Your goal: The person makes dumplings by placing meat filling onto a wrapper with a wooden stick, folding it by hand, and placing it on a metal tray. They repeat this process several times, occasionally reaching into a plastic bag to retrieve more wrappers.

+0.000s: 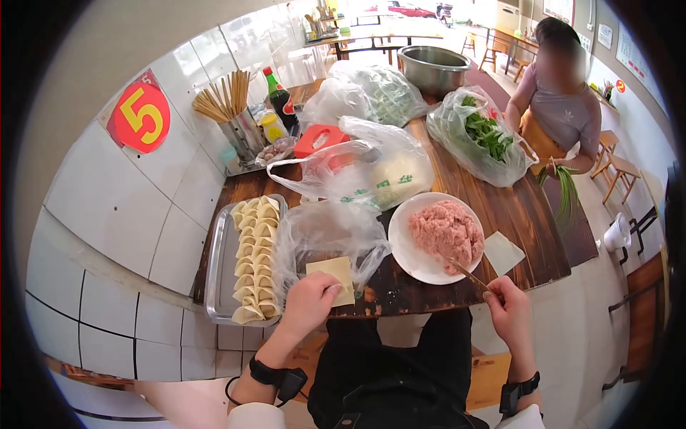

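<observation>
My left hand [309, 302] is closed, its thumb on a square yellowish dough wrapper [338, 268] near the table's front edge. In my right hand [509, 306] is a thin stick-like utensil [469, 274], its far end in the pink minced meat [446, 230]. That meat lies heaped on a white round plate [409, 266]. A pale square sheet [504, 253] rests right of the plate. On the left, a metal tray [224, 275] holds several folded dumplings [254, 261] in rows. A crumpled clear plastic bag [314, 227] lies between tray and wrapper.
Behind are a bag with green print [391, 175], a red box [321, 139], bagged greens [489, 136], a metal pot [434, 66], a sauce bottle [279, 99] and a chopstick holder [243, 133]. At right sits another person [564, 107] holding green stalks [567, 191].
</observation>
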Demonstrator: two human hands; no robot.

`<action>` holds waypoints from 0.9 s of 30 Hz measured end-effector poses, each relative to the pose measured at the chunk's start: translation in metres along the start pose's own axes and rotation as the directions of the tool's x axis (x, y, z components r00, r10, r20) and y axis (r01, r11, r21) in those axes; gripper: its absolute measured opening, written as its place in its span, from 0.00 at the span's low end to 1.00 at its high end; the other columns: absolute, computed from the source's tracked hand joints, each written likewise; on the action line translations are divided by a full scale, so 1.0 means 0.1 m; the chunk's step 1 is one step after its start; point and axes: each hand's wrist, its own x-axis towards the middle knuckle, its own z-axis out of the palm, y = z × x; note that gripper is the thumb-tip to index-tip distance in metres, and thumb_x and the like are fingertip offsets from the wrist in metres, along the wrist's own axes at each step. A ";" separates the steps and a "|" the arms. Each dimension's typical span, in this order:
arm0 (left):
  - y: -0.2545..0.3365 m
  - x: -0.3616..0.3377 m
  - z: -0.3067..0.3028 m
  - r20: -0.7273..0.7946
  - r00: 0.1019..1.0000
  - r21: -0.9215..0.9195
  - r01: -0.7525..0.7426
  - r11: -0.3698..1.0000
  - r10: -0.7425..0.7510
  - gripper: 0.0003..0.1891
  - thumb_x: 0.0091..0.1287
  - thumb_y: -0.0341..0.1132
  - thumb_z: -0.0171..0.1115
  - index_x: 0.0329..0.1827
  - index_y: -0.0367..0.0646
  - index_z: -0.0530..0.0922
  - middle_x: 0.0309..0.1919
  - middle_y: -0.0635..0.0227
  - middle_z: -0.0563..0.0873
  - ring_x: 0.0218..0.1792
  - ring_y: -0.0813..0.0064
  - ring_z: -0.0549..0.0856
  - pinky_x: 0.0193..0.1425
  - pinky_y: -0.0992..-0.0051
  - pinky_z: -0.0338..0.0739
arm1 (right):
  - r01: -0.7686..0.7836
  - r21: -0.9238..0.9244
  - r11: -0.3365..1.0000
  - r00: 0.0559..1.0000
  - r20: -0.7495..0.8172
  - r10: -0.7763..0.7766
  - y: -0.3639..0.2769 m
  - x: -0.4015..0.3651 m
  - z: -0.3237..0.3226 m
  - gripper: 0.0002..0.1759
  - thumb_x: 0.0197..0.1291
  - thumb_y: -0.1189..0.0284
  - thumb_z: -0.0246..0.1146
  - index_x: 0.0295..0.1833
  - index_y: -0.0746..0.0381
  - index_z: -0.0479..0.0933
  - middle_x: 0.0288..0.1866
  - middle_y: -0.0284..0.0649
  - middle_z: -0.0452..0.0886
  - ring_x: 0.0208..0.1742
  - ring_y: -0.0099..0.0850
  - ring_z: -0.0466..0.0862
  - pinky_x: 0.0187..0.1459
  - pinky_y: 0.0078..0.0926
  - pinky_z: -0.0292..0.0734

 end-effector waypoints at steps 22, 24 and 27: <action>0.20 -0.19 -0.28 0.223 0.901 -0.967 0.156 -0.200 -0.372 0.21 0.79 0.41 0.49 0.68 0.38 0.70 0.64 0.59 0.79 0.65 0.58 0.79 0.73 0.56 0.71 | 0.363 -0.542 0.758 0.849 -0.144 -0.509 -0.33 0.57 0.25 0.05 0.53 0.77 0.62 0.35 0.56 0.77 0.28 0.35 0.78 0.27 0.39 0.83 0.25 0.37 0.75; 0.43 -0.28 -0.07 0.459 0.837 -0.820 0.269 -0.505 -0.300 0.21 0.77 0.38 0.52 0.68 0.38 0.71 0.63 0.58 0.80 0.63 0.59 0.80 0.72 0.55 0.71 | 0.398 -0.575 0.715 0.890 0.053 -0.454 -0.30 0.58 0.25 0.05 0.51 0.78 0.60 0.33 0.57 0.75 0.28 0.35 0.78 0.28 0.39 0.83 0.25 0.37 0.75; 0.48 -0.45 0.36 0.628 0.773 -0.665 0.473 -0.578 -0.090 0.21 0.77 0.38 0.51 0.69 0.38 0.70 0.65 0.57 0.79 0.66 0.58 0.78 0.75 0.53 0.68 | 0.413 -0.574 0.707 0.898 0.125 -0.422 -0.31 0.52 0.18 0.04 0.51 0.79 0.59 0.31 0.58 0.74 0.29 0.36 0.78 0.28 0.40 0.83 0.25 0.37 0.74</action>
